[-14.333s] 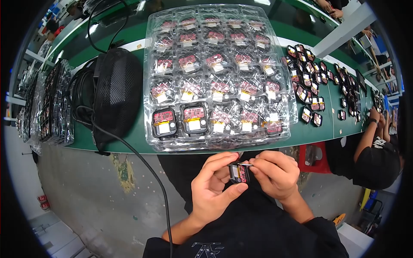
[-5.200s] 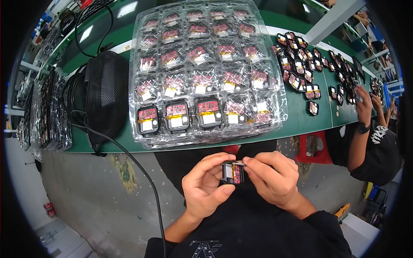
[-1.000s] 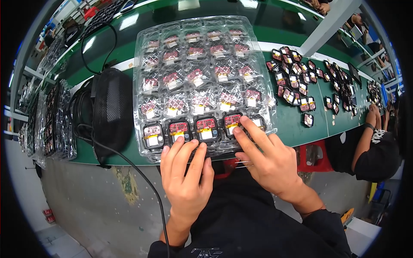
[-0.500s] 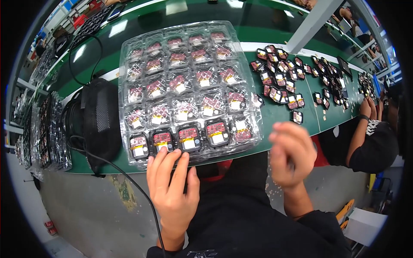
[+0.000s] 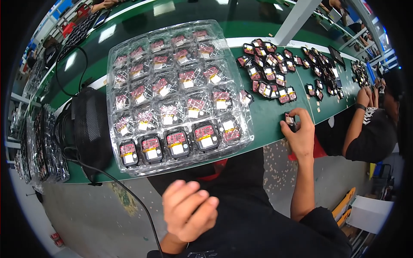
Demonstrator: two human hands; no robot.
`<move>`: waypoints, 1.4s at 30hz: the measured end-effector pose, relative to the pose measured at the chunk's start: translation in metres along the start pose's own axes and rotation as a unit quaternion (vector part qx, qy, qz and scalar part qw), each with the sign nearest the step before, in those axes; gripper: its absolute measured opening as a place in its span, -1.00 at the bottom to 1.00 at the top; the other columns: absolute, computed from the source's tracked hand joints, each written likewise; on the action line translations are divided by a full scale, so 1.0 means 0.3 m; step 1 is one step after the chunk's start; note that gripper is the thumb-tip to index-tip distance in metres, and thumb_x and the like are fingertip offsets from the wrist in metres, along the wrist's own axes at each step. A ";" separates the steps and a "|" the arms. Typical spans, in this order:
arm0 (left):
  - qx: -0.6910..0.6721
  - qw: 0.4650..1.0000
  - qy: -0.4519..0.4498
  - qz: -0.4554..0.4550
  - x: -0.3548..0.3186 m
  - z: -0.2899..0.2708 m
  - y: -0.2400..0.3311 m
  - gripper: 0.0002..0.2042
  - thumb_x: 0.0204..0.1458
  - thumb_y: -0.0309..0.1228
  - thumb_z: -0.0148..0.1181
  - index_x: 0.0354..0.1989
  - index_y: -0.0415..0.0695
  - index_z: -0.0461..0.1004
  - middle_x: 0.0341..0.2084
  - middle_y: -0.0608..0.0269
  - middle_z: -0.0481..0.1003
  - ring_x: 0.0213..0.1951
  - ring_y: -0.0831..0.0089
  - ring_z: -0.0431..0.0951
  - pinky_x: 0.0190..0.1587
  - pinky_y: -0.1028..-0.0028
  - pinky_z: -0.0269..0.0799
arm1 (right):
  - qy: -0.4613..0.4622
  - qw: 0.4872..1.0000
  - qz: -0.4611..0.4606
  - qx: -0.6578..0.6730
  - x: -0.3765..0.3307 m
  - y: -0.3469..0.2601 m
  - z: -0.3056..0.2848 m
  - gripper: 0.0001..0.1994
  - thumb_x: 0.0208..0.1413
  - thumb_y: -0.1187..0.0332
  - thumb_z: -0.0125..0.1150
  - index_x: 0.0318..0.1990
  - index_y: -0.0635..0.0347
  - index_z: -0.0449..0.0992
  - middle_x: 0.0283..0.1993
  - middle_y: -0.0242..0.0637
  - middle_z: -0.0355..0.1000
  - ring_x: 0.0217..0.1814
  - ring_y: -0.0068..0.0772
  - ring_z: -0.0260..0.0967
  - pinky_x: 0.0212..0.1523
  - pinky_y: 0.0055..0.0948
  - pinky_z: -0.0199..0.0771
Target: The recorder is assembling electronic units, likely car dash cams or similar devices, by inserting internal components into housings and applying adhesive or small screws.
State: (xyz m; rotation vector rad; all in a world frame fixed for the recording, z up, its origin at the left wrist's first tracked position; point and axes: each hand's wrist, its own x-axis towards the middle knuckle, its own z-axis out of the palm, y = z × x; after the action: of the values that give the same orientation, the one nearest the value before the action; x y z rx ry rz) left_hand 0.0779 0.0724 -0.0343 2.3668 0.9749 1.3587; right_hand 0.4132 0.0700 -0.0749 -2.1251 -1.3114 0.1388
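Observation:
My right hand [image 5: 301, 134] has its thumb and fingers round a small black square device case [image 5: 290, 121] near the table's front edge. Just beyond it lies a loose pile of similar cases [image 5: 269, 64] with red circuit boards. My left hand [image 5: 189, 211] hovers over my lap, in front of the table, with loosely bent fingers and nothing visible in them. A clear plastic blister tray [image 5: 248, 138] stands in front of me. Its nearest row holds several uncovered cases [image 5: 177, 144] with red boards and white labels; clear plastic covers those in the rows behind.
Left of the tray are a black mesh bag [image 5: 92, 116] and a black cable [image 5: 129, 189] hanging past the table edge. Stacked trays [image 5: 45, 142] stand farther left. More cases [image 5: 325, 73] lie to the right, near a co-worker [image 5: 370, 133]. A grey post [image 5: 301, 21] rises behind the pile.
My right hand has moved down onto the lone case beside the pile and gripped it. My left hand has left the tray's front row and drawn back toward me. The view has shifted slightly.

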 end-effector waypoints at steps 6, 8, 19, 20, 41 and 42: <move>-0.532 0.745 -0.189 -0.356 -0.038 0.095 0.052 -0.62 0.24 -0.38 0.26 0.12 -0.40 0.48 0.01 -0.08 0.55 0.02 0.18 0.62 0.08 0.25 0.57 | -0.025 0.966 -0.158 0.203 -0.066 -0.112 -0.061 -0.55 -0.20 0.40 0.67 -0.18 0.21 0.51 -0.07 -0.23 0.53 -0.30 -0.53 0.45 -0.38 -0.46 0.38; -0.628 0.610 -0.203 -0.439 -0.056 0.126 0.044 -0.38 0.36 -0.07 0.12 0.29 -0.46 0.32 0.06 -0.07 0.53 0.11 0.20 0.58 0.16 0.26 0.50 | -0.095 0.921 -0.268 0.266 -0.090 -0.202 -0.092 -0.58 -0.21 0.29 0.69 -0.21 0.16 0.57 -0.08 -0.20 0.57 -0.16 -0.38 0.59 -0.27 -0.44 0.52; -0.740 0.482 -0.169 -0.438 -0.100 0.122 -0.025 -0.41 0.28 -0.12 0.27 0.27 -0.37 0.40 -0.04 0.21 0.56 -0.01 0.55 0.53 0.02 0.51 0.46 | -0.295 0.826 -0.390 0.279 -0.139 -0.355 -0.068 -0.60 -0.08 0.12 0.60 -0.18 0.11 0.57 -0.01 -0.24 0.55 -0.42 -0.39 0.55 -0.50 -0.48 0.55; -0.760 0.458 -0.127 -0.442 -0.090 0.114 -0.013 -0.44 0.20 -0.28 0.37 0.27 -0.38 0.39 0.00 0.10 0.56 0.03 0.42 0.55 0.10 0.42 0.48 | -0.320 0.837 -0.373 0.241 -0.131 -0.368 -0.076 -0.55 -0.08 0.10 0.58 -0.12 0.12 0.56 0.08 -0.25 0.48 -0.32 -0.39 0.57 -0.42 -0.47 0.61; -0.648 0.656 0.008 -0.387 -0.103 0.112 -0.007 -0.40 0.07 -0.61 0.42 0.30 -0.41 0.33 0.19 -0.02 0.41 0.18 0.31 0.49 0.16 0.38 0.46 | -0.054 0.898 -0.411 0.145 -0.235 -0.326 0.060 -0.72 -0.14 0.55 0.40 -0.18 0.26 0.67 -0.29 -0.32 0.53 -0.51 -0.43 0.42 -0.54 -0.49 0.43; -0.648 0.656 0.008 -0.387 -0.104 0.112 -0.008 -0.40 0.07 -0.61 0.42 0.30 -0.41 0.33 0.19 -0.02 0.41 0.18 0.31 0.49 0.16 0.38 0.46 | -0.057 0.899 -0.409 0.147 -0.237 -0.324 0.063 -0.73 -0.14 0.56 0.41 -0.19 0.26 0.67 -0.29 -0.31 0.53 -0.51 -0.43 0.42 -0.54 -0.49 0.43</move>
State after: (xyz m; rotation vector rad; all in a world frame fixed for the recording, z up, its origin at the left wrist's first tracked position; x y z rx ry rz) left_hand 0.0941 0.0577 -0.0745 0.6918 0.5014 1.0400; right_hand 0.2954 0.0490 -0.0515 -1.1957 -1.9966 0.0951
